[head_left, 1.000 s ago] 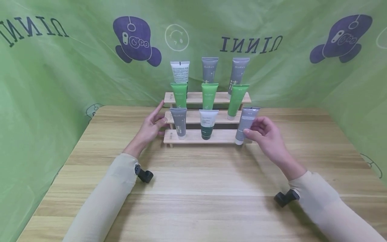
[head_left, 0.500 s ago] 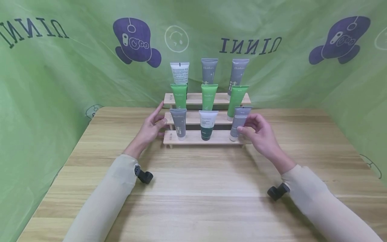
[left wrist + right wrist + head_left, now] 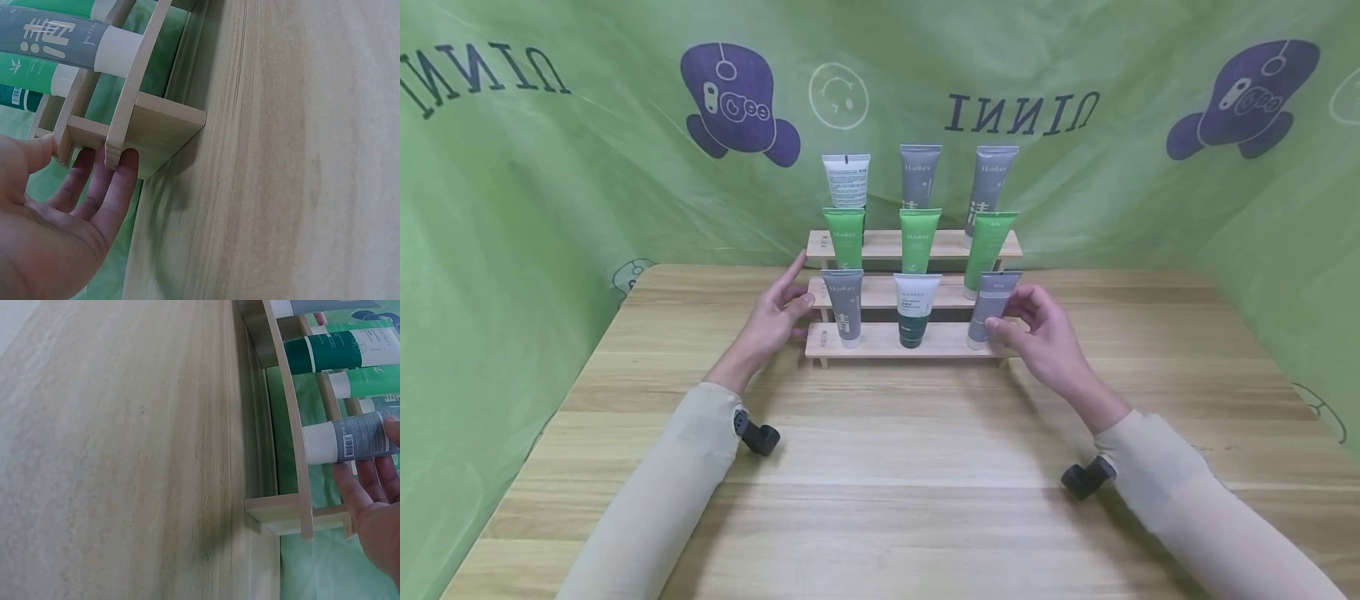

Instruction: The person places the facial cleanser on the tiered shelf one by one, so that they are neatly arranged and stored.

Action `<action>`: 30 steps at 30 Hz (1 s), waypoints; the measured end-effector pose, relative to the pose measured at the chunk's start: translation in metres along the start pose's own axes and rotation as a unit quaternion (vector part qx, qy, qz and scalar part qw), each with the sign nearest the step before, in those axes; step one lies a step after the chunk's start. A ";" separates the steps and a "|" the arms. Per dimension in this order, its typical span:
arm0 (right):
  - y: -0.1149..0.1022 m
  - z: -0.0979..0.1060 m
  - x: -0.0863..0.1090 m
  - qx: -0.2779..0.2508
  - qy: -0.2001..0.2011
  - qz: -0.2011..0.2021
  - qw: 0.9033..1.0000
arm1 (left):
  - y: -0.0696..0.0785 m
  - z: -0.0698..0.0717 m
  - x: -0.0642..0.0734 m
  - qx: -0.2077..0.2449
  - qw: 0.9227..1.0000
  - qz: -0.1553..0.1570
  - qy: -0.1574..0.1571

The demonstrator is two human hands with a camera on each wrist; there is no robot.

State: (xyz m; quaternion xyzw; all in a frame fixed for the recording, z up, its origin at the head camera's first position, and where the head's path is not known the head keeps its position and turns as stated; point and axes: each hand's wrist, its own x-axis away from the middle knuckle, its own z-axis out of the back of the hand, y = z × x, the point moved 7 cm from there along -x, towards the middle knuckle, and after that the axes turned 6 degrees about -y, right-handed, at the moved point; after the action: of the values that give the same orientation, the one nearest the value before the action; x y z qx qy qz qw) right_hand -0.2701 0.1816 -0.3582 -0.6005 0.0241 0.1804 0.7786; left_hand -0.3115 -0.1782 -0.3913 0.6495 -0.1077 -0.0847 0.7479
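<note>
A stepped wooden rack (image 3: 883, 340) bears squeeze tubes on its three tiers. At its left end my left hand (image 3: 769, 321) rests with extended fingers, touching the shelf ends; in the left wrist view the thumb is at the middle tier and fingertips (image 3: 128, 164) lie by the bottom shelf. My right hand (image 3: 1051, 340) pinches a grey squeeze tube (image 3: 992, 307) at the right of the bottom tier. That tube's white cap (image 3: 320, 443) stands on the shelf in the right wrist view. Beside it are a white-and-green tube (image 3: 916, 308) and another grey tube (image 3: 846, 305).
Green tubes (image 3: 917, 237) line the middle tier. A white tube (image 3: 847, 179) and two grey ones (image 3: 919, 173) stand on top. The wooden table (image 3: 880, 483) extends in front, and a printed green cloth (image 3: 625, 150) hangs behind and at the sides.
My right hand has moved left with the grey tube, from the rack's right edge onto the bottom tier. Over the last half second it has barely shifted. My left hand has stayed in place.
</note>
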 end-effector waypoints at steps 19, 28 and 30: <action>-0.006 0.001 0.003 0.053 -0.028 -0.024 0.998 | 0.001 0.002 0.000 -0.018 1.000 0.010 0.002; -0.006 0.002 0.002 0.058 -0.045 -0.027 0.997 | 0.002 0.000 0.001 -0.009 1.000 0.013 0.001; -0.006 0.003 0.002 0.058 -0.044 -0.029 0.997 | 0.002 0.000 0.001 -0.009 1.000 0.011 0.000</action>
State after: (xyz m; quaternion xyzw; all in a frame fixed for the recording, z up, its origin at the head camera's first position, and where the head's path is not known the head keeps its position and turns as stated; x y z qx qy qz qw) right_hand -0.2668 0.1835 -0.3527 -0.5459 -0.0175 0.1824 0.8176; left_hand -0.3103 -0.1779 -0.3896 0.6414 -0.1137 -0.0771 0.7548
